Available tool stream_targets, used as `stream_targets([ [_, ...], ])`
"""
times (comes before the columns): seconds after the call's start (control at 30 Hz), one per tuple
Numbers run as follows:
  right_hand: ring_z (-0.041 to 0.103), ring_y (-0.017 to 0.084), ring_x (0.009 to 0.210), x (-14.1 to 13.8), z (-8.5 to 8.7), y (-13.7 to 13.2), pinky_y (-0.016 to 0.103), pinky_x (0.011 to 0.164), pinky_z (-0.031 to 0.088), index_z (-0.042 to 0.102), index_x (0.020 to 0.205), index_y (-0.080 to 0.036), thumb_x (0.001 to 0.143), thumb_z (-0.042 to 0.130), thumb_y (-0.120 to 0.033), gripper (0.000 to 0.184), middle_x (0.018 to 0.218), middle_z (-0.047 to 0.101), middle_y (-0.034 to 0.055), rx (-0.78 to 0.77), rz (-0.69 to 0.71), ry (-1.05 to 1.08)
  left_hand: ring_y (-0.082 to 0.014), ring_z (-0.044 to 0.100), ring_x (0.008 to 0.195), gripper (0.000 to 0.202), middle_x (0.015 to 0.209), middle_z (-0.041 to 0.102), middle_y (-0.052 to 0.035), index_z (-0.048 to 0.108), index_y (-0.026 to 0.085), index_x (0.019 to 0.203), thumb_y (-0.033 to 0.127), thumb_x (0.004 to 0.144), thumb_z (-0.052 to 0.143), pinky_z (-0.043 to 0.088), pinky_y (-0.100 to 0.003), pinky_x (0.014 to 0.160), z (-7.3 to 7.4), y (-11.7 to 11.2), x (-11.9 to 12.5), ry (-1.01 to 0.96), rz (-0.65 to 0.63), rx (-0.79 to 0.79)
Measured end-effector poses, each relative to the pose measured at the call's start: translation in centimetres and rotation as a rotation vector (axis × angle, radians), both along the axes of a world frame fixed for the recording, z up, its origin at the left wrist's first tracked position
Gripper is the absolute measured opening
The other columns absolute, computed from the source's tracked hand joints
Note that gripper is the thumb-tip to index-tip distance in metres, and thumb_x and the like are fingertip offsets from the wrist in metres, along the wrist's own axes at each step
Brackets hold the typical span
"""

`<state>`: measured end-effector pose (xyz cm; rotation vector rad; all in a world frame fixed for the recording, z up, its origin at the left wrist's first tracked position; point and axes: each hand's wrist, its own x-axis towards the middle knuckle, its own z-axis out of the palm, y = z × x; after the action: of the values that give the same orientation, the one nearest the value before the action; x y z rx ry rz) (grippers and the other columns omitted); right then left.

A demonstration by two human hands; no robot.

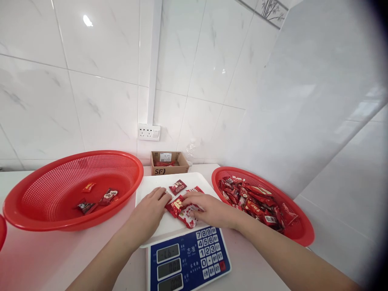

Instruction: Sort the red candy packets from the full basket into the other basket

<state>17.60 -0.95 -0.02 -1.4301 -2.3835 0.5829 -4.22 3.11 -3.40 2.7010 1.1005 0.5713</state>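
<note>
On the white weighing tray (154,182) of a digital scale lies a small group of wrapped candy packets. My left hand (151,214) rests at the left side of the group, its fingers bent loosely downward and holding nothing visible. My right hand (212,208) has its fingers and thumb around a red packet (175,207) and a white packet with red marks (188,218). A dark red packet (177,186) lies just beyond both hands. Part of another red packet shows behind my right fingers. Some of the packets are hidden under the hands.
The scale's blue keypad panel (194,254) faces me. To the left stands a red mesh basket (60,173) with several packets inside. Another red basket (303,232), piled with packets, is on the right. An open cardboard box (178,165) sits behind the tray, near the tiled wall.
</note>
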Motion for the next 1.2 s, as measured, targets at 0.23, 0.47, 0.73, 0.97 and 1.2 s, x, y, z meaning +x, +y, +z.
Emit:
stream_targets([
  [0.23,0.048,0.025,0.122,1.9,-1.4,1.6,0.039,0.104,0.036,0.061,0.121,-0.020,0.084,0.049,-0.018,0.039,0.132,0.051,0.0111,0.036,-0.329,-0.109,-0.0286,0.055,0.101,0.027,0.108,0.058,-0.0123,0.062,0.017,0.105,0.018,0.092,0.038,0.047,-0.044,0.084,0.4,0.2,-0.1,-0.026,0.151,-0.035],
  [0.47,0.052,0.023,0.111,1.5,-1.9,2.2,0.037,0.098,0.039,0.061,0.122,-0.020,0.085,0.050,-0.018,0.039,0.118,0.059,0.0100,0.078,-0.301,-0.141,-0.0243,0.054,0.105,0.029,0.112,0.059,-0.0096,0.059,0.019,0.114,0.029,0.093,0.042,0.047,-0.038,0.088,0.6,-0.4,0.2,-0.078,0.094,-0.103],
  [0.73,0.053,0.023,0.106,0.7,-1.6,2.2,0.036,0.095,0.040,0.064,0.118,-0.021,0.085,0.050,-0.017,0.036,0.110,0.060,0.0101,0.102,-0.285,-0.172,-0.0284,0.046,0.118,0.030,0.123,0.056,-0.0093,0.061,0.025,0.116,0.021,0.087,0.051,0.040,-0.047,0.098,0.1,-0.4,0.1,-0.070,-0.065,-0.069],
  [0.97,0.051,0.026,0.107,0.6,-1.5,2.9,0.038,0.092,0.041,0.065,0.116,-0.021,0.086,0.048,-0.021,0.035,0.108,0.062,0.0103,0.127,-0.342,-0.255,-0.0284,0.052,0.112,0.031,0.123,0.058,-0.0099,0.061,0.021,0.115,0.021,0.088,0.047,0.045,-0.044,0.093,0.5,-0.3,-0.2,0.001,0.019,-0.073],
  [1.2,0.047,0.025,0.115,0.1,-1.3,3.9,0.040,0.097,0.040,0.063,0.119,-0.023,0.090,0.042,-0.020,0.036,0.121,0.058,0.0085,0.230,-0.231,-0.211,-0.0327,0.049,0.119,0.034,0.132,0.052,-0.0153,0.057,0.016,0.121,0.025,0.090,0.047,0.041,-0.051,0.097,0.2,-0.1,-0.3,-0.002,0.096,-0.048],
])
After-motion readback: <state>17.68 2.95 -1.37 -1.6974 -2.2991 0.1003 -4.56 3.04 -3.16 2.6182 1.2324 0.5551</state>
